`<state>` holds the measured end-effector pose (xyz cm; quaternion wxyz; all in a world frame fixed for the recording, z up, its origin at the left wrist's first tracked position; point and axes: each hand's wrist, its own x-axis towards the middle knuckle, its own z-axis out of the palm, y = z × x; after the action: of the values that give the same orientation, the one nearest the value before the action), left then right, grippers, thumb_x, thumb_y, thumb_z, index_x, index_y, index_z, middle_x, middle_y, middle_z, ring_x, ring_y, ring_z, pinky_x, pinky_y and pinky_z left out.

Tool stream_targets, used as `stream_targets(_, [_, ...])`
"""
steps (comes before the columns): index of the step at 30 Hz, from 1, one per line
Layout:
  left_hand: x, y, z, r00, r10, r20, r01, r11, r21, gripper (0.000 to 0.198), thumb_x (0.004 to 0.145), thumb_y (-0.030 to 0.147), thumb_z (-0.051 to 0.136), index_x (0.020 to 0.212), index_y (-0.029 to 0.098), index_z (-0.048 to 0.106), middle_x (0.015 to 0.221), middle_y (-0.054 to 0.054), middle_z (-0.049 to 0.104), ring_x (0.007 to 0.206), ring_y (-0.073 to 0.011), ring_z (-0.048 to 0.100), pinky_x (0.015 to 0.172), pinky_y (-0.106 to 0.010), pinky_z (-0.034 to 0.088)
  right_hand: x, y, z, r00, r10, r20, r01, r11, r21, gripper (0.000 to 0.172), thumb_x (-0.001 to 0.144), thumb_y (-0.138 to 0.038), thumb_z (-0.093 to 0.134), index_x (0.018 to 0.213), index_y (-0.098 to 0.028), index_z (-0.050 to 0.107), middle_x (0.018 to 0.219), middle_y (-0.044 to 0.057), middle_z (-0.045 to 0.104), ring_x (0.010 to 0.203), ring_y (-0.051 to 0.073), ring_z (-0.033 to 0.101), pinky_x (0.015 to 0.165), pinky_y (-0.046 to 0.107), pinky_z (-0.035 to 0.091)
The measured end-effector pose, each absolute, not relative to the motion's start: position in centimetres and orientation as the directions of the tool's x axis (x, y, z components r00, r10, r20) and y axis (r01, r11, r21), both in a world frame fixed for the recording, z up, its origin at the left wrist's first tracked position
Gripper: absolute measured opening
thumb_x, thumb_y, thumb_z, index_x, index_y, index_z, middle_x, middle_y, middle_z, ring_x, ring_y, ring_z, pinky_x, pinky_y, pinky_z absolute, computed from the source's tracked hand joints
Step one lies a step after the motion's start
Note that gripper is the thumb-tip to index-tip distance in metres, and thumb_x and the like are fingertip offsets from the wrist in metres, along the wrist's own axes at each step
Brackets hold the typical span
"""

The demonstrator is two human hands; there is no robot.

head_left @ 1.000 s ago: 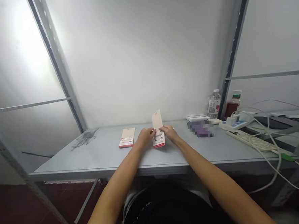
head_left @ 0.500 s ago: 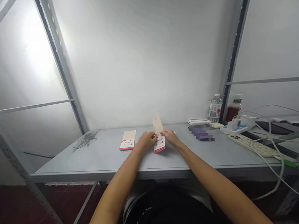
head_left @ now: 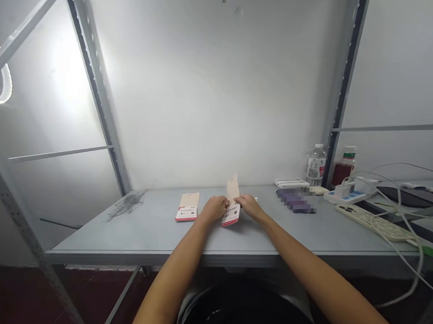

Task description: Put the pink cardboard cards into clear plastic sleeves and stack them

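A slim beige and red packet (head_left: 232,214) rests on the grey table (head_left: 140,232) in front of me, its beige top flap (head_left: 232,187) standing up. My left hand (head_left: 215,208) pinches its left side and my right hand (head_left: 249,205) pinches its right side, both with fingers closed on it. A second packet of the same kind (head_left: 187,207) lies flat on the table a little to the left of my left hand.
To the right lie a dark purple object (head_left: 296,200), a white flat box (head_left: 291,183), two bottles (head_left: 316,164), a white power strip (head_left: 370,217) and several cables (head_left: 397,190). Metal shelf uprights (head_left: 100,98) stand at both sides. A scuffed patch (head_left: 125,202) marks the table's far left.
The view has tilted up slightly, so everything sits lower in the picture. My hands stay on the packet and the flap still stands up.
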<state>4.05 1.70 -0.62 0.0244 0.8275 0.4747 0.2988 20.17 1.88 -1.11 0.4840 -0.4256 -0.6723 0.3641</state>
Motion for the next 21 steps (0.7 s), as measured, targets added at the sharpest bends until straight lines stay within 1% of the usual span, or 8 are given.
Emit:
stream_targets(2, [4.0, 1.7, -0.6, 0.385, 0.807, 0.448, 0.766, -0.550, 0.334, 0.025, 0.080, 0.020, 0.038, 0.064, 0.018, 0.057, 0.059, -0.004, 0.058, 0.048, -0.0131, 0.047, 0.051, -0.025, 0.031, 20.1, 1.8, -1.1, -0.182, 0.925, 0.334, 0.215, 0.368, -0.905, 0.019, 0.066, -0.030, 0.045, 0.054, -0.017, 0.051, 0.053, -0.001, 0.052, 0.054, 0.014, 0.046, 0.054, 0.025, 0.035])
stream_targets(5, [4.0, 1.7, -0.5, 0.365, 0.837, 0.407, 0.788, -0.511, 0.344, 0.023, 0.080, 0.020, 0.040, 0.066, 0.018, 0.059, 0.062, -0.005, 0.060, 0.052, -0.0130, 0.049, 0.052, -0.025, 0.032, 20.1, 1.7, -1.2, -0.199, 0.925, 0.324, 0.207, 0.363, -0.909, 0.019, 0.066, -0.030, 0.044, 0.054, -0.017, 0.051, 0.055, 0.000, 0.053, 0.055, 0.015, 0.048, 0.055, 0.026, 0.035])
stream_targets(9, [4.2, 1.7, -0.3, 0.357, 0.861, 0.362, 0.842, -0.464, 0.275, 0.028, 0.082, 0.022, 0.036, 0.071, 0.018, 0.061, 0.070, -0.007, 0.063, 0.061, -0.0155, 0.053, 0.056, -0.025, 0.034, 20.2, 1.7, -1.2, -0.203, 0.923, 0.326, 0.223, 0.368, -0.903, 0.018, 0.065, -0.029, 0.044, 0.054, -0.017, 0.050, 0.054, 0.000, 0.052, 0.055, 0.014, 0.046, 0.054, 0.025, 0.033])
stream_targets(12, [4.4, 1.5, -0.1, 0.328, 0.877, 0.350, 0.866, -0.428, 0.260, 0.030, 0.082, 0.023, 0.035, 0.073, 0.017, 0.063, 0.073, -0.008, 0.064, 0.065, -0.0158, 0.055, 0.057, -0.025, 0.035, 20.1, 1.5, -1.1, -0.200, 0.922, 0.331, 0.238, 0.374, -0.897, 0.017, 0.065, -0.028, 0.043, 0.055, -0.016, 0.050, 0.053, -0.001, 0.050, 0.054, 0.013, 0.044, 0.053, 0.024, 0.031])
stream_targets(18, [4.6, 1.7, -0.4, 0.244, 0.896, 0.372, 0.884, -0.363, 0.294, 0.029, 0.081, 0.028, 0.037, 0.075, 0.018, 0.063, 0.074, -0.007, 0.065, 0.065, -0.0147, 0.054, 0.056, -0.024, 0.033, 19.8, 0.7, -0.6, -0.219, 0.921, 0.322, 0.203, 0.366, -0.908, 0.018, 0.067, -0.028, 0.043, 0.058, -0.016, 0.052, 0.055, -0.002, 0.052, 0.056, 0.012, 0.045, 0.053, 0.023, 0.031])
stream_targets(21, [4.6, 2.2, -0.7, 0.154, 0.907, 0.393, 0.876, -0.309, 0.370, 0.028, 0.079, 0.029, 0.040, 0.068, 0.016, 0.062, 0.068, -0.007, 0.063, 0.060, -0.0146, 0.053, 0.053, -0.025, 0.032, 19.6, 0.7, -0.7, -0.235, 0.915, 0.326, 0.170, 0.369, -0.914, 0.018, 0.068, -0.028, 0.045, 0.059, -0.015, 0.054, 0.057, -0.001, 0.054, 0.056, 0.013, 0.047, 0.053, 0.023, 0.033])
